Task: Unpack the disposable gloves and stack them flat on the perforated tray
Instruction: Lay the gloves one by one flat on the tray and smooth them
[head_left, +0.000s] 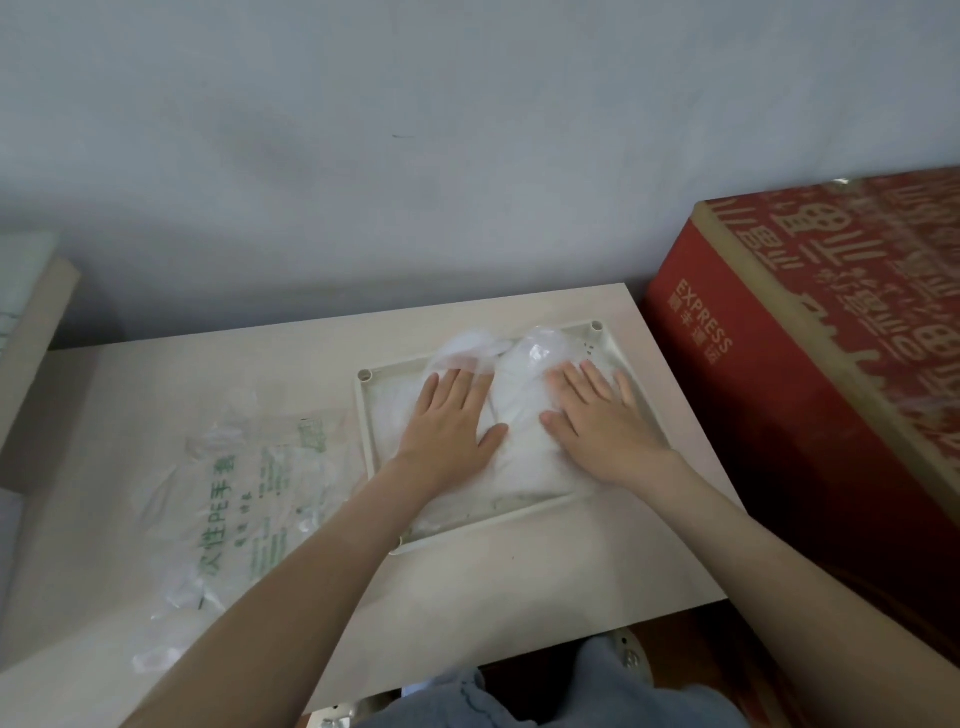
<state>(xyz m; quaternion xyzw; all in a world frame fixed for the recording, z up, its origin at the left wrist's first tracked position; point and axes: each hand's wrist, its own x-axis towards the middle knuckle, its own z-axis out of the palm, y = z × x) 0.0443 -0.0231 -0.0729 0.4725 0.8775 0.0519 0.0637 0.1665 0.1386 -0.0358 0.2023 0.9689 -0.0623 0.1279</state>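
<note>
Head view looks down on a pale wood-grain bench (519, 597). Its far edge meets a grey wall (415, 156), and its right edge runs just beside a large red cardboard box (810, 374) printed "EXPRESS". A cream rectangular plastic tray (366, 431) sits slightly turned on the right half of the bench. Only a narrow strip of bare top separates its right rim from the bench's right edge. More open top lies between the tray's near rim and the bench's near edge, and also far left of the tray.

The stack of translucent white disposable gloves (524, 467) lies inside the tray and fills most of it. It is flat under the palms, while loose crinkled film lifts at the far end and laps over the far rim. A few small holes show in the tray near its far right corner. The left hand (447, 421) and right hand (602, 421) rest palm-down side by side on the stack, fingers straight and spread, gripping nothing. A fold of film veils the left fingertips.

Left of the tray lies a crumpled clear plastic bag (244, 488) with green lettering, reaching up to the tray's left rim and passing under the left forearm. A pale board (36, 332) stands at the far left.
</note>
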